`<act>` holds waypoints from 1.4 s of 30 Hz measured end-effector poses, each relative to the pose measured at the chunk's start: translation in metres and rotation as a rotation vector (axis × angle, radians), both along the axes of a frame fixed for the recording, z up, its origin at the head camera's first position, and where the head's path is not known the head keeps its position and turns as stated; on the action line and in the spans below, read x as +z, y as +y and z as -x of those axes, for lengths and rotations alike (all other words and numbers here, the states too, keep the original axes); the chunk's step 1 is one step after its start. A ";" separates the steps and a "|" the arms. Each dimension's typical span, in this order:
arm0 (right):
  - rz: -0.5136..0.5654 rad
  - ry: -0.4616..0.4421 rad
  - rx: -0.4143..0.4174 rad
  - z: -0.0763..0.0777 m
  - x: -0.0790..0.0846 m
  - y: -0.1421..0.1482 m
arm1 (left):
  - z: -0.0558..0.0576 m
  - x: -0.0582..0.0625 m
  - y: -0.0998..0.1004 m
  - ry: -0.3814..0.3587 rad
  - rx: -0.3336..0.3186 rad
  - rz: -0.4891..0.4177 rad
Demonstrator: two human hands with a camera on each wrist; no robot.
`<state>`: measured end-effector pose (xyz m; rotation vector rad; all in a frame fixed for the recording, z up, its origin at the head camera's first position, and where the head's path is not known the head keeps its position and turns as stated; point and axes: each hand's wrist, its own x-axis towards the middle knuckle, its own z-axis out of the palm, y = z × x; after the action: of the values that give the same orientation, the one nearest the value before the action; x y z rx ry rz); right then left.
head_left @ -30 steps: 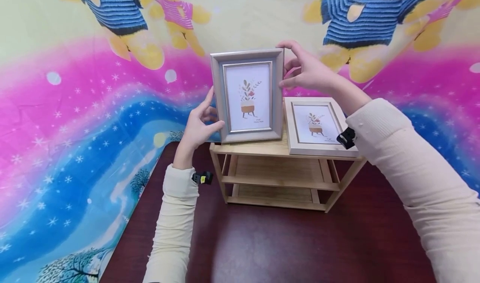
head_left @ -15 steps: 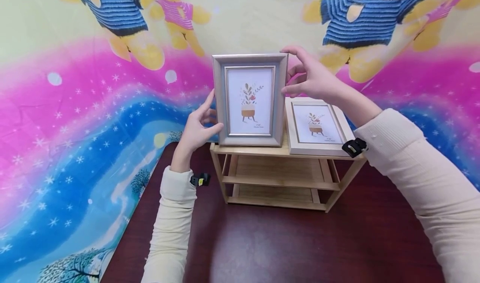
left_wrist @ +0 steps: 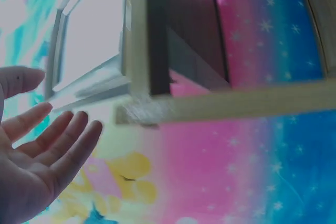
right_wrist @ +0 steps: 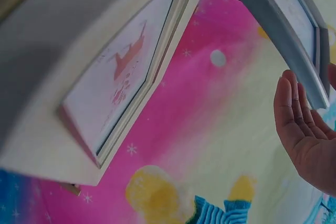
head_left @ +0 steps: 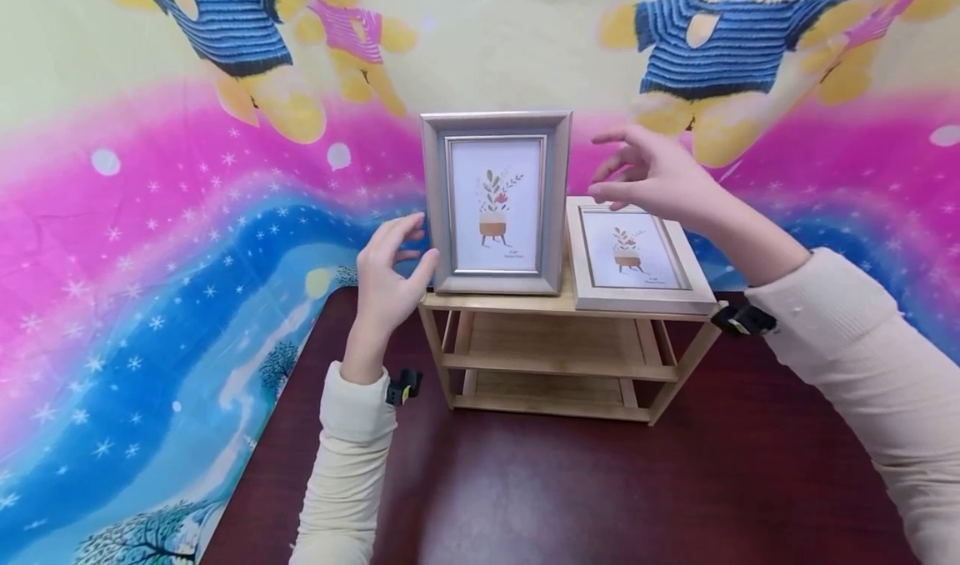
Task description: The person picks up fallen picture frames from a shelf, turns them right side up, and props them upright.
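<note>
Right hand point(head_left: 660, 173) withdrawn from silver frame point(head_left: 495, 202), left hand point(head_left: 390, 273) backed off too; fingers loosely bent, gripping nothing. Silver frame upright at left front corner atop wooden rack point(head_left: 558, 367), beside flat-lying cream frame point(head_left: 637, 257); seems self-standing, placement likely settled.
</note>
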<state>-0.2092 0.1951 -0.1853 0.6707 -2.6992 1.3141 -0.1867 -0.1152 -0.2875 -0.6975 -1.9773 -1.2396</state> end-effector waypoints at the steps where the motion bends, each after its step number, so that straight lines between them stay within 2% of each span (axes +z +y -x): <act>1: 0.009 0.003 -0.001 -0.004 -0.001 0.003 | -0.003 -0.001 0.002 0.042 0.007 -0.011; 5: 0.003 0.008 -0.025 -0.019 -0.005 0.017 | -0.014 -0.004 0.011 0.138 -0.027 -0.052; 9: -0.031 0.009 -0.059 -0.031 -0.009 0.032 | -0.023 -0.007 0.025 0.149 -0.087 -0.048; 16: -0.056 -0.018 -0.095 -0.041 -0.018 0.059 | -0.033 -0.018 0.052 0.074 -0.138 -0.032; 21: -0.067 -0.101 -0.155 -0.036 -0.027 0.076 | -0.040 -0.023 0.072 -0.040 -0.162 -0.009; 26: -0.056 -0.204 -0.207 -0.023 -0.040 0.093 | -0.046 -0.023 0.094 -0.172 -0.135 0.042; 29: -0.053 -0.240 -0.221 -0.017 -0.049 0.102 | -0.048 -0.022 0.105 -0.227 -0.114 0.085; 37: -0.078 -0.359 -0.263 0.001 -0.071 0.119 | -0.047 -0.023 0.131 -0.248 -0.023 0.188; 42: -0.067 -0.439 -0.261 0.008 -0.084 0.123 | -0.046 -0.023 0.146 -0.232 0.048 0.251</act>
<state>-0.2175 0.3177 -0.2694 0.0202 -3.0378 1.4448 -0.1408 0.0311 -0.3101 -0.6454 -2.3555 -1.0942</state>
